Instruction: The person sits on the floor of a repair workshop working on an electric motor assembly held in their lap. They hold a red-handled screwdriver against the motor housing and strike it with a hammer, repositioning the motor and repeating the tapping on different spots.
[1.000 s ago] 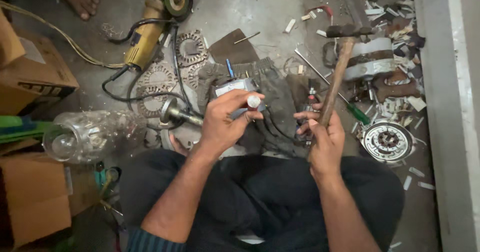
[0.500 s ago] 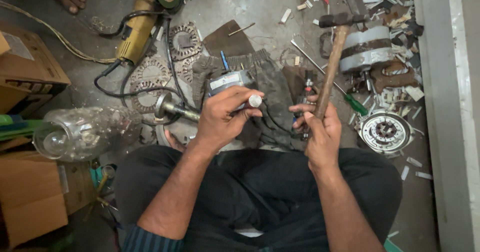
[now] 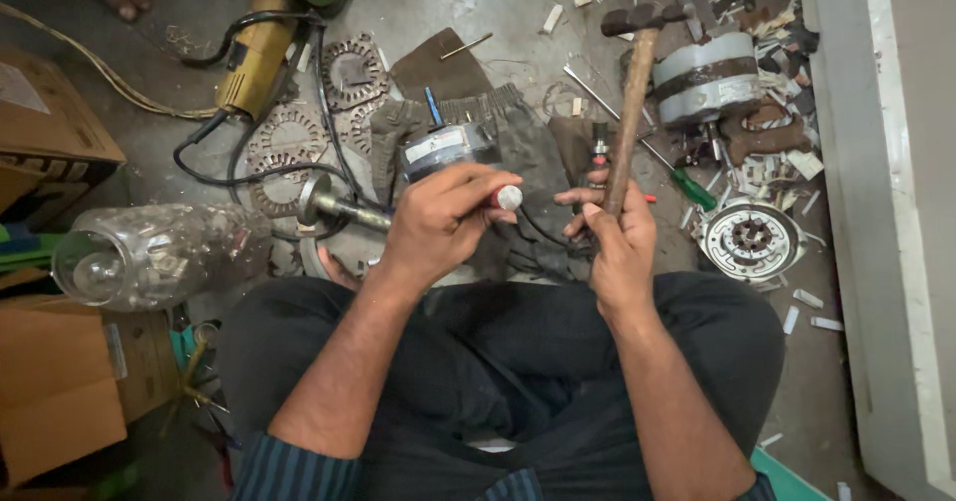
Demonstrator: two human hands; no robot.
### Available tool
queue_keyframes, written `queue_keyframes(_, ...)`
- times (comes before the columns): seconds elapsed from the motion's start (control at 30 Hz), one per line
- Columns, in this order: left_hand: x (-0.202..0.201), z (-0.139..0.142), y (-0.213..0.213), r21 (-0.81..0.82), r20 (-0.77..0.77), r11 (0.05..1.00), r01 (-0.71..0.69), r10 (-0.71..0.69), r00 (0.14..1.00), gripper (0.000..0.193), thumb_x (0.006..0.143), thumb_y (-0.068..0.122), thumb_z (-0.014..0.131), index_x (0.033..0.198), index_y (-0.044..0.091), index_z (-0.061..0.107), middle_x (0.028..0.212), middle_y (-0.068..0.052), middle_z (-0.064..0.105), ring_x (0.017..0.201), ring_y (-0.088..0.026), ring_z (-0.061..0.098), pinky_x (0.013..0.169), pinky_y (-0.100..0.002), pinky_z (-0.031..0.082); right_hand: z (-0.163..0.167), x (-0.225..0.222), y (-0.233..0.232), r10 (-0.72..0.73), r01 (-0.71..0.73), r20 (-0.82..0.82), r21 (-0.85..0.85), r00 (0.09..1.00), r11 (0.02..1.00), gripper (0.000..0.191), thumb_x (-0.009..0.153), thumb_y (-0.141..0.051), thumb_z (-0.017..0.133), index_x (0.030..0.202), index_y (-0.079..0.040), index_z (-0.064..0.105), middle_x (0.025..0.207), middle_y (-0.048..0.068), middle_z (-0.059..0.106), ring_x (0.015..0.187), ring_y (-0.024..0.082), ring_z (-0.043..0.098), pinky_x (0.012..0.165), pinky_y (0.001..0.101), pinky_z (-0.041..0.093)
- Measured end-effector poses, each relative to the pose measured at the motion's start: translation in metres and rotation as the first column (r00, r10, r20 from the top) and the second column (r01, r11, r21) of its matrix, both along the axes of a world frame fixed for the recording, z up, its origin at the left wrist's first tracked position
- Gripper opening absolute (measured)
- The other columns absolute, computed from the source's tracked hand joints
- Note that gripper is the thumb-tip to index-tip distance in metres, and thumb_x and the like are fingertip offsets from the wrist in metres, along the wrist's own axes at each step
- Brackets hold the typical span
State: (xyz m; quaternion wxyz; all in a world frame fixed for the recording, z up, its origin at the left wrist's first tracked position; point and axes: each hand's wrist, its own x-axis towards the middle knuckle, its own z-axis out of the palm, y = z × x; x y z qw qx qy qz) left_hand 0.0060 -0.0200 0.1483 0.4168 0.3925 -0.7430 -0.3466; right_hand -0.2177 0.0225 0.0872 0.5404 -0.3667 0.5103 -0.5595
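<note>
The left hand (image 3: 438, 217) is wrapping its fingers round a screwdriver (image 3: 506, 198) just beside the small motor (image 3: 448, 147). The right hand (image 3: 615, 242) is gripping a hammer (image 3: 629, 103), handle pointing away, head well above the motor.

hammer (image 3: 631, 113): brown wooden handle, dark head | angle grinder (image 3: 261, 53): yellow | screwdriver (image 3: 691, 188): green | trousers (image 3: 498, 362): black

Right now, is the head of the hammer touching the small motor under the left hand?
Apart. The head view shows the hammer head raised well above and right of the small motor, with bare floor between them.
</note>
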Motion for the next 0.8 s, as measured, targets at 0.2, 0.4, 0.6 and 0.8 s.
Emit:
queue_keyframes(0.2,0.002,0.000,0.001,0.019,-0.040,1.000,0.009,-0.008,0.999,0.038,0.084,-0.015,0.071,0.117,0.002,0.070,0.109,-0.009,0.071,0.093,-0.019,0.075,0.079,-0.030,0.061,-0.003,0.001,0.001,0.002,-0.002,-0.013,0.018,1.000,1.000,0.035,0.100,-0.004,0.052,0.134,-0.002,0.049,0.109,0.015,0.073,0.074,0.010,0.062,0.067,0.0238,0.050)
queue_keyframes(0.4,0.003,-0.002,0.001,0.054,-0.062,0.999,0.002,0.001,0.998,0.038,0.085,-0.016,0.068,0.118,0.001,0.070,0.109,-0.009,0.070,0.093,-0.017,0.076,0.078,-0.028,0.062,-0.006,0.004,0.001,0.032,-0.031,-0.020,0.020,0.999,0.999,0.034,0.099,-0.004,0.053,0.133,-0.002,0.050,0.110,0.015,0.074,0.076,0.011,0.062,0.070,0.0251,0.050)
queue_keyframes(0.6,0.003,-0.002,0.001,0.017,-0.044,1.000,-0.024,0.025,0.999,0.034,0.087,-0.010,0.075,0.119,0.002,0.069,0.108,-0.009,0.071,0.095,-0.020,0.075,0.080,-0.030,0.061,-0.007,0.007,0.000,0.075,-0.073,-0.016,0.088,0.997,0.993,0.032,0.098,-0.004,0.052,0.130,-0.002,0.051,0.111,0.014,0.074,0.076,0.010,0.062,0.071,0.0256,0.051)
queue_keyframes(0.8,0.002,-0.002,0.000,0.002,-0.004,0.999,-0.052,0.052,0.999,0.033,0.085,-0.006,0.078,0.117,0.001,0.070,0.107,-0.010,0.071,0.094,-0.021,0.074,0.079,-0.031,0.060,-0.007,0.012,0.000,0.119,-0.114,-0.033,0.119,0.992,0.986,0.032,0.098,-0.004,0.052,0.130,-0.003,0.051,0.112,0.012,0.074,0.075,0.009,0.060,0.069,0.0247,0.049)
